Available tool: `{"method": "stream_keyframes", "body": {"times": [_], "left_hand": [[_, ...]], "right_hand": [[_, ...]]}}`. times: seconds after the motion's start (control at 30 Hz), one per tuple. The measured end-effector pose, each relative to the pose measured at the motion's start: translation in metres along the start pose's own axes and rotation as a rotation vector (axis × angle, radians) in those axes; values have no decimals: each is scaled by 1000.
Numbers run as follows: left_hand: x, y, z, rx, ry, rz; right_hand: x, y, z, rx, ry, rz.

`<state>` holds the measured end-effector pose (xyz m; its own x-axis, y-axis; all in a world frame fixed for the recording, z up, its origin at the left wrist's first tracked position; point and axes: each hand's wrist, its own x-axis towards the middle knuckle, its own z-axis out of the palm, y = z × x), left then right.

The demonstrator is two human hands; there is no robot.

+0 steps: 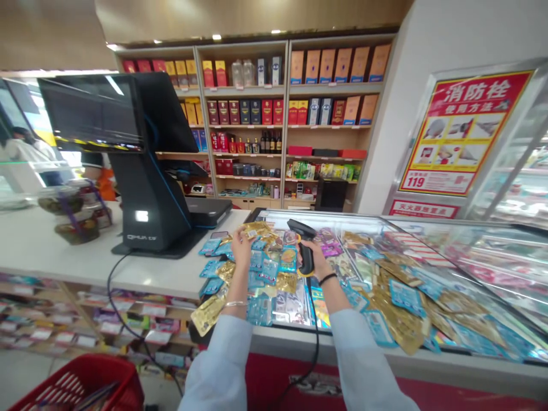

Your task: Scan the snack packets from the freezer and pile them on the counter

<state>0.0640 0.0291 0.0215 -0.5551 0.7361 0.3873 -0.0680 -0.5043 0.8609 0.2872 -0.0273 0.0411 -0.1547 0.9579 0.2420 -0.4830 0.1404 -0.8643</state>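
My right hand [311,256] is wrapped around the grip of a black and yellow barcode scanner [303,229], whose head points left and away from me. A cable runs down from the scanner's handle. My left hand [242,246] pinches the near edge of a gold packet [259,229] at the far left of the glass-topped case. Its fingertips are partly hidden. Below and between both hands lie many small blue packets [268,271] and gold packets, loosely spread. One long gold packet [209,315] hangs over the front left edge, beside my left wrist.
A heap of gold and blue packets [398,308] covers the right side of the glass-topped case. To the left, a black checkout terminal [143,228] stands on the white counter [25,251], near tied bowls [77,228]. A red basket [115,371] sits low at left. Boxed shelves [244,123] rise behind.
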Motion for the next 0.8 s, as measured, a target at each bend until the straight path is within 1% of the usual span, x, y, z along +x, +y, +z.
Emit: {"method": "stream_keyframes", "body": {"times": [0.1, 0.2, 0.27, 0.33, 0.43, 0.57, 0.67, 0.73, 0.8], "left_hand": [[16, -5, -12, 67, 43, -3], [26, -5, -24, 212, 83, 12], [29, -3, -31, 391, 96, 37], [28, 0, -36, 628, 107, 70], [25, 3, -39, 975, 145, 87], [19, 0, -41, 1269, 196, 139], [16, -4, -46, 1392, 268, 144], [14, -5, -49, 1419, 309, 132], [13, -6, -50, 1423, 325, 125]], "right_hand": [[13, 17, 11, 35, 14, -5], [25, 35, 13, 46, 3, 19], [29, 47, 10, 37, 9, 44], [32, 56, 7, 23, 30, 59], [32, 65, 5, 20, 43, 73], [29, 69, 8, 13, 25, 78], [29, 71, 11, 4, 29, 115], [29, 72, 12, 3, 26, 129], [28, 71, 12, 8, 12, 127]]}}
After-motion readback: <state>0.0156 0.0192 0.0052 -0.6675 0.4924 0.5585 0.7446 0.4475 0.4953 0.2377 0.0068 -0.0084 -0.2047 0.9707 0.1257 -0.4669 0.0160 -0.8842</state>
